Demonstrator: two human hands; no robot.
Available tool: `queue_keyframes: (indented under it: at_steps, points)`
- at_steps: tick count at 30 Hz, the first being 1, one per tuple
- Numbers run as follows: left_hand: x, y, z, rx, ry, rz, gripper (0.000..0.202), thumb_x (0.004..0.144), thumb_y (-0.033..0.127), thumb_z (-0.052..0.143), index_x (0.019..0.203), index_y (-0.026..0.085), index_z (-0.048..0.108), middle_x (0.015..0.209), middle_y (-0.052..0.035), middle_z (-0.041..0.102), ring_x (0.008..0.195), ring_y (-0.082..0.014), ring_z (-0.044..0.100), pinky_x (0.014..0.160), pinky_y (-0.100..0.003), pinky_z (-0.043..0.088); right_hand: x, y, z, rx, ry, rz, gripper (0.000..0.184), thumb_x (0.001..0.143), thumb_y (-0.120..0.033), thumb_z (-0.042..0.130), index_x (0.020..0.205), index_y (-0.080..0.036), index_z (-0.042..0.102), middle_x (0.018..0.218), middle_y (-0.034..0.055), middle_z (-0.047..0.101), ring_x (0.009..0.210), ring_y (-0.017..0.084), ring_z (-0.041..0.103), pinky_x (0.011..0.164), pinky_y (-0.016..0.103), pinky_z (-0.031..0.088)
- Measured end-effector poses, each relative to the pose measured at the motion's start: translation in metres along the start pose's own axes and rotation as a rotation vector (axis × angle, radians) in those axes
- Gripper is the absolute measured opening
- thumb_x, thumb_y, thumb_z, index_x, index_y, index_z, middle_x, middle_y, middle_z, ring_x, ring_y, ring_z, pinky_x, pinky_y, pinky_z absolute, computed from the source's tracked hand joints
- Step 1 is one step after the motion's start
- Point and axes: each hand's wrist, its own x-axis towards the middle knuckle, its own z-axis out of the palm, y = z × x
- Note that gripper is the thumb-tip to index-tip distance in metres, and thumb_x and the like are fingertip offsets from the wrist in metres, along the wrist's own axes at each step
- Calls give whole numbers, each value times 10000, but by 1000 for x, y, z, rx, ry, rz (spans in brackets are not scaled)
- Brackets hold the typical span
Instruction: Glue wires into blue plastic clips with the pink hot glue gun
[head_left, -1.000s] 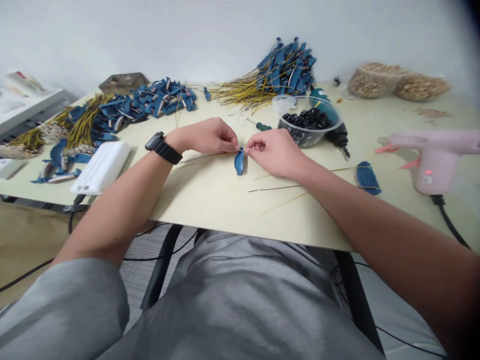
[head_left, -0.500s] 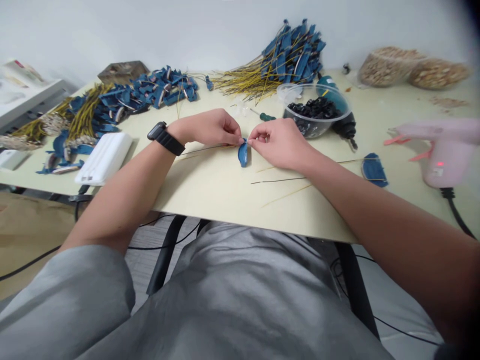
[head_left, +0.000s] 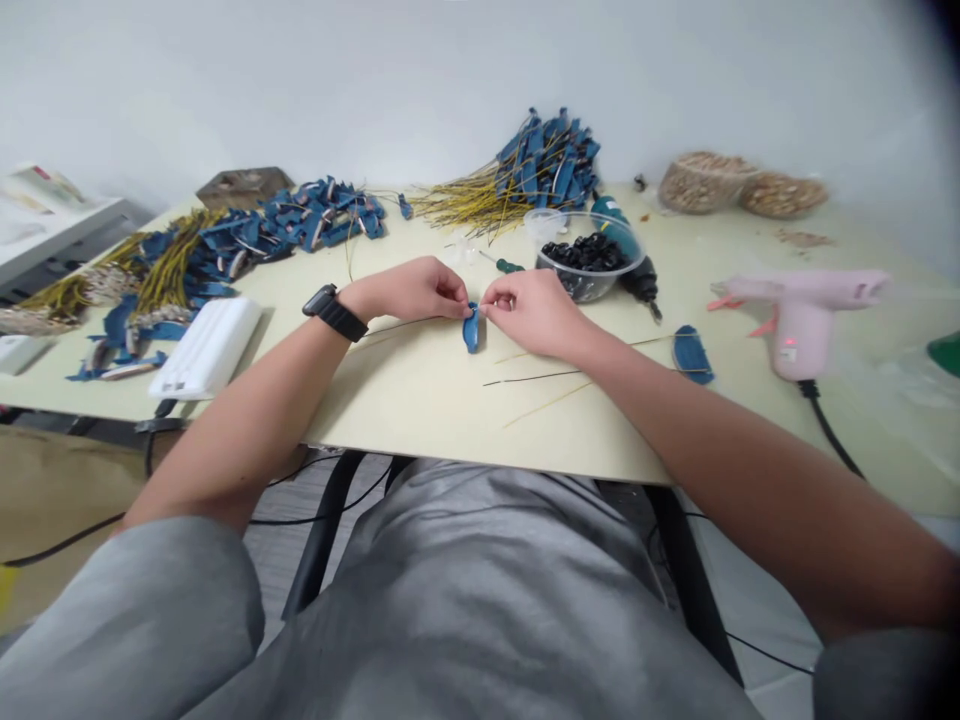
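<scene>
A small curved blue piece [head_left: 470,334] hangs between my two hands, just above the table. My left hand [head_left: 426,290], with a black watch on its wrist, pinches it near the top, and thin wires trail leftward from under that hand. My right hand [head_left: 537,312] has thumb and forefinger pressed together at the piece's upper right edge; whatever lies between those fingertips is too small to make out. Beyond my right forearm lies another blue piece [head_left: 692,354], flat on the table with thin wires running left from it.
A pink glue gun [head_left: 802,315] with a lit red light stands right. Behind my right hand are a clear tub of black pieces [head_left: 589,285], a screwdriver [head_left: 510,267] and a drill [head_left: 641,285]. Wired blue bundles [head_left: 547,165] lie at the back; a white power bank [head_left: 206,350] lies left.
The view has shifted, showing more of the right side of the table. Both hands keep their pinch at the top of the blue piece, with little visible movement.
</scene>
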Motion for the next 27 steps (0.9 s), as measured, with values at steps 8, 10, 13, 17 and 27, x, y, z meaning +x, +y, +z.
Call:
queue_keyframes:
  at_steps: [8, 10, 13, 17, 27]
  points:
    - [0, -2, 0, -102, -43, -2, 414, 805, 545, 807, 965, 165, 844, 880, -38, 786, 783, -170, 575, 785, -326, 427, -2, 1, 0, 35, 3, 12, 171, 963, -138, 728, 942, -161, 896, 836, 44, 774, 780, 181, 632, 761, 322, 421]
    - [0, -4, 0, -126, -58, 0, 421, 807, 543, 816, 984, 162, 851, 904, -42, 806, 802, -174, 594, 801, -324, 441, -2, 1, 0, 44, 5, 12, 174, 958, -129, 724, 941, -160, 895, 838, 43, 777, 784, 180, 638, 769, 316, 425]
    - [0, -7, 0, -159, -72, 4, 425, 813, 545, 829, 1004, 167, 866, 929, -41, 820, 822, -176, 610, 825, -322, 449, -2, 2, 0, 51, 9, 5, 166, 956, -130, 731, 938, -153, 895, 825, 38, 771, 775, 175, 636, 763, 306, 422]
    - [1, -8, 0, -195, -59, -16, 403, 812, 543, 843, 973, 175, 874, 905, -37, 814, 819, -181, 606, 812, -325, 434, -2, 3, 0, 51, 11, 2, 162, 969, -150, 742, 958, -149, 904, 839, 41, 778, 780, 173, 638, 758, 302, 412]
    - [-1, 1, 0, -162, -42, -36, 410, 860, 598, 781, 818, 190, 798, 720, -7, 640, 710, -169, 473, 709, -339, 358, -2, 8, 2, 33, 12, -3, 156, 979, -182, 746, 944, -169, 898, 838, 44, 780, 774, 181, 638, 747, 307, 408]
